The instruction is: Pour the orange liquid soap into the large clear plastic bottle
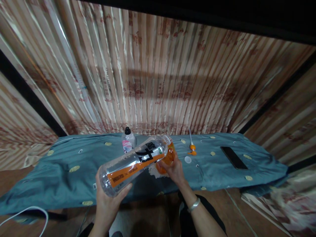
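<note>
My left hand (110, 200) is closed round the base of a large clear plastic bottle (135, 164) with an orange and black label. The bottle lies tilted, its neck end up and to the right at the mouth of an orange see-through bottle (170, 155). Fingers of my right hand (174, 169) wrap round that orange bottle, which stands over a white patch (153, 171) on the cloth. Whether liquid runs between the two mouths, I cannot tell. To the right lie an orange pump top (192, 148) with its tube and a white round disc (188, 159).
A bottle with a black cap and pink label (127, 143) stands behind the clear bottle. A dark phone (233, 158) lies at the right on the teal cloth (209, 174). Patterned curtains (158, 75) hang behind. A white cable (37, 208) loops at lower left.
</note>
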The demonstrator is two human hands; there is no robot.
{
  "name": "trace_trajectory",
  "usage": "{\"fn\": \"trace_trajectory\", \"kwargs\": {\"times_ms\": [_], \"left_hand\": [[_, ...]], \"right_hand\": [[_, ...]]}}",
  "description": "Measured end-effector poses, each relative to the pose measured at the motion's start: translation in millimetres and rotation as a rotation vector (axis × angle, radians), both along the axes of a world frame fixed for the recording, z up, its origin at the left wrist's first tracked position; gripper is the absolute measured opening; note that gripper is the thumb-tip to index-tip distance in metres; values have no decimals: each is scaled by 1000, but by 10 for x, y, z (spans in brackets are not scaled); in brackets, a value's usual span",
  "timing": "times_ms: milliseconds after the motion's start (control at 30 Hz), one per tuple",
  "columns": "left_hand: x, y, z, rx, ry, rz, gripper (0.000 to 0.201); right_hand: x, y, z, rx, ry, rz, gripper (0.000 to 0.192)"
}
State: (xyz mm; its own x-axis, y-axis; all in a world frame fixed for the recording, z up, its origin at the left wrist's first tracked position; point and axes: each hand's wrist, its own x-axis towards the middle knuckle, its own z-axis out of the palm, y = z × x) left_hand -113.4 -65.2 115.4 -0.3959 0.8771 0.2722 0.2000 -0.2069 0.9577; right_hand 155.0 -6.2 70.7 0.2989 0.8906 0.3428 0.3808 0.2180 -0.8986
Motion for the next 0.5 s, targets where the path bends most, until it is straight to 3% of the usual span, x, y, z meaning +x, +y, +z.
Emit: {"fn": "trace_trajectory", "kwargs": {"times_ms": [500], "left_hand": [[122,-99,89,52,19,5,94]], "right_hand": [[-4,0,-6,-6,-37,-41,60]]}}
